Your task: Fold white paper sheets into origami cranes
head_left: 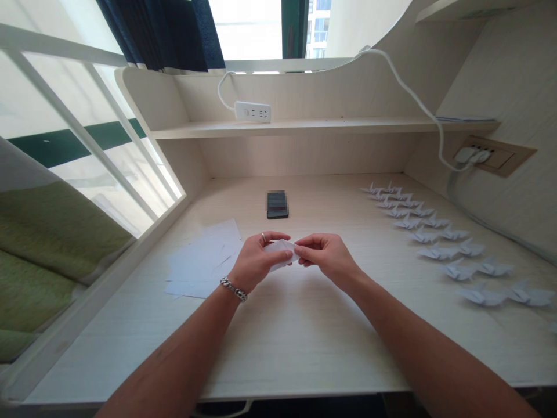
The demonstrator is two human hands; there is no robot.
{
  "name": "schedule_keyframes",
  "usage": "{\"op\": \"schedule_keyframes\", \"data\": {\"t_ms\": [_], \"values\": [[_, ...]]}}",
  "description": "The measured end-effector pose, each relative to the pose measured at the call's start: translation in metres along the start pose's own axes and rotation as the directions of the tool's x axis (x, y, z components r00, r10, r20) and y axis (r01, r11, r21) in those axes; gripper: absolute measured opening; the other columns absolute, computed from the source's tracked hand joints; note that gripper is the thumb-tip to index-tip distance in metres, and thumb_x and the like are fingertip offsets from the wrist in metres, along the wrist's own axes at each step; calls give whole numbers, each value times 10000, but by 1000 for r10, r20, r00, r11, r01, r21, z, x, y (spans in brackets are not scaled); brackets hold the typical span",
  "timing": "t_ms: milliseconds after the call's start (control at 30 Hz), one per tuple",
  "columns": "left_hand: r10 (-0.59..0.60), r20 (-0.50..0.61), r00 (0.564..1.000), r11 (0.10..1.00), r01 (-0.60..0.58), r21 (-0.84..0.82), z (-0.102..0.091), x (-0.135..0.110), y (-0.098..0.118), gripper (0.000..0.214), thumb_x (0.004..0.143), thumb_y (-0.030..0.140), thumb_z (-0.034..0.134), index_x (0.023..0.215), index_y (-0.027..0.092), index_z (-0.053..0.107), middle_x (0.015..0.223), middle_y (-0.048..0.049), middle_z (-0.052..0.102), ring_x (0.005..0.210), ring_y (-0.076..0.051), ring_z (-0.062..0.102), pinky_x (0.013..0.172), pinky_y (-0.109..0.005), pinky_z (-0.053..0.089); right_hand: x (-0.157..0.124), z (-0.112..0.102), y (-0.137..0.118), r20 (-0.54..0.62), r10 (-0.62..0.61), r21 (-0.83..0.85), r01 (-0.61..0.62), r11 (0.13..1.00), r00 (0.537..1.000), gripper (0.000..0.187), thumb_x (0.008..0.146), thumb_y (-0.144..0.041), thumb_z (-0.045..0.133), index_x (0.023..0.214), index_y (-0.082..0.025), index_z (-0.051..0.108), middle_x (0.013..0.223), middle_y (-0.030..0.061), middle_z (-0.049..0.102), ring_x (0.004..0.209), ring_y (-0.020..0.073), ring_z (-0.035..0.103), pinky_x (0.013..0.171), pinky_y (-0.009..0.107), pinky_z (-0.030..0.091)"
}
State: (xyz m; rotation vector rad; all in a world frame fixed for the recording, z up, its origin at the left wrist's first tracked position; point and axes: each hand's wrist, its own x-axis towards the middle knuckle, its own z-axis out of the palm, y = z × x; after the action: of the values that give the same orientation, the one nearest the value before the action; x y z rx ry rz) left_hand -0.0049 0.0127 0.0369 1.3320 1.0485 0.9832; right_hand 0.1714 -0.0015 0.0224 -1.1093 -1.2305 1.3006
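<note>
A small piece of folded white paper is held between my two hands, above the middle of the desk. My left hand grips its left part, thumb on the near face and fingers behind. At its right corner my right hand pinches the paper between thumb and index finger. The fingers cover much of the paper, so its full folded shape is hidden. Left of my hands lies a loose pile of white paper sheets. Two rows of folded white paper cranes run along the right side of the desk.
Beyond my hands lies a dark, phone-like object, its face blurred. A white power strip sits on the shelf at the back. A white cable hangs down to the wall socket on the right. White rails border the left side.
</note>
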Motion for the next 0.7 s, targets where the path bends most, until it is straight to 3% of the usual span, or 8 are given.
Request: {"op": "schedule_keyframes", "data": {"t_ms": [200, 333, 700], "values": [[-6, 33, 999, 993, 2, 121, -6, 1, 1, 390, 612, 317, 824, 939, 135, 719, 833, -72, 715, 709, -173, 642, 621, -269, 489, 0, 0, -2, 32, 20, -25, -19, 999, 999, 321, 631, -382, 815, 800, -119, 740, 606, 42, 681, 572, 135, 620, 586, 280, 518], [-7, 37, 999, 979, -1, 202, -8, 3, 1, 317, 702, 431, 737, 770, 121, 736, 698, -59, 683, 628, -146, 576, 559, -250, 416, 1, -1, 1, 56, 2, -42, 1, 999, 998, 318, 645, -380, 808, 812, -118, 742, 600, 38, 677, 567, 132, 617, 587, 278, 516], [-41, 27, 999, 997, 39, 65, -5, 7, -6, 366, 723, 483, 700, 712, 119, 675, 617, -27, 611, 556, -123, 511, 520, -249, 365, 1, 1, 1, 55, 24, 5, -24, 1000, 998, 320, 631, -365, 815, 815, -113, 743, 585, 36, 673, 549, 124, 613, 569, 266, 511]]}}
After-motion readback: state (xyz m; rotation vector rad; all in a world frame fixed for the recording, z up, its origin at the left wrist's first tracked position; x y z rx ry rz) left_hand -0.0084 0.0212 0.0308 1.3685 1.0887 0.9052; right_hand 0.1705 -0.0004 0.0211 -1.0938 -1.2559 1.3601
